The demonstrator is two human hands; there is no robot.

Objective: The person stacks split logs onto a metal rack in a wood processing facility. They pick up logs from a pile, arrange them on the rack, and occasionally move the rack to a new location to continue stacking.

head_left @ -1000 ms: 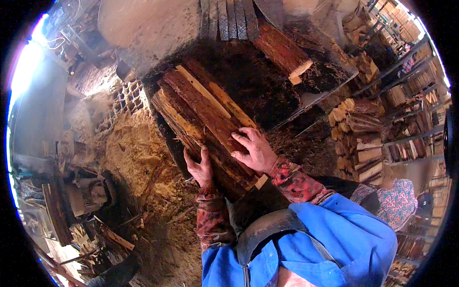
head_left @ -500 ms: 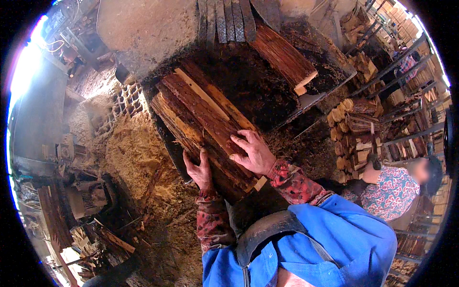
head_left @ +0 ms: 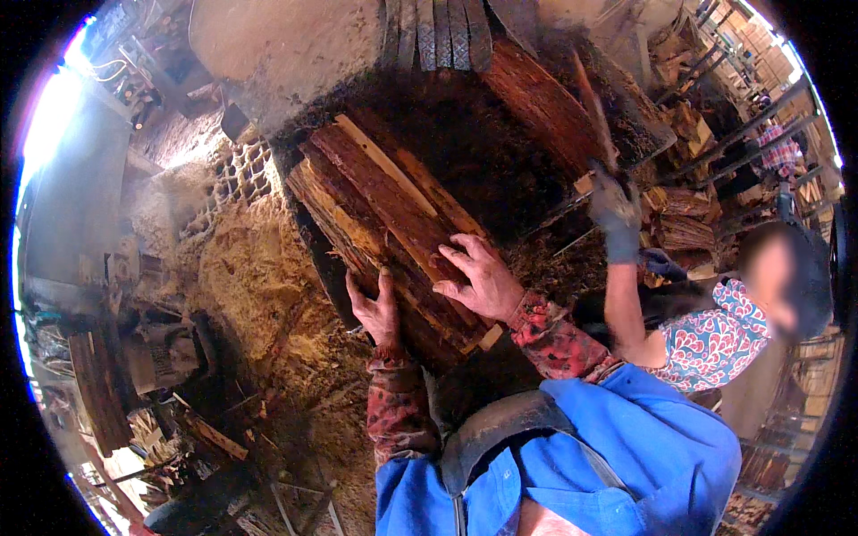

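Several long bark-covered wood slabs (head_left: 380, 201) lie side by side in front of me, slanting from the upper left toward my body. My left hand (head_left: 375, 308) rests at their left near edge, its thumb and fingers apart. Across the top of the slabs, near their right side, my right hand (head_left: 483, 281) lies with spread fingers. Neither hand is closed around a slab. The undersides of the slabs are hidden.
Dark rubber strips (head_left: 438, 40) hang beside a dusty metal plate (head_left: 277, 62) at the far side. Another bark slab (head_left: 541, 103) lies far right. A co-worker's gloved hand (head_left: 617, 214) holds a long thin piece there. Sawdust (head_left: 246, 286) is heaped at left; stacked wood (head_left: 688, 214) stands right.
The co-worker has leaned in and raised a gloved hand with the long thin piece toward the far-right slab. My hands stay on the slabs, almost unmoved. The view has shifted slightly.
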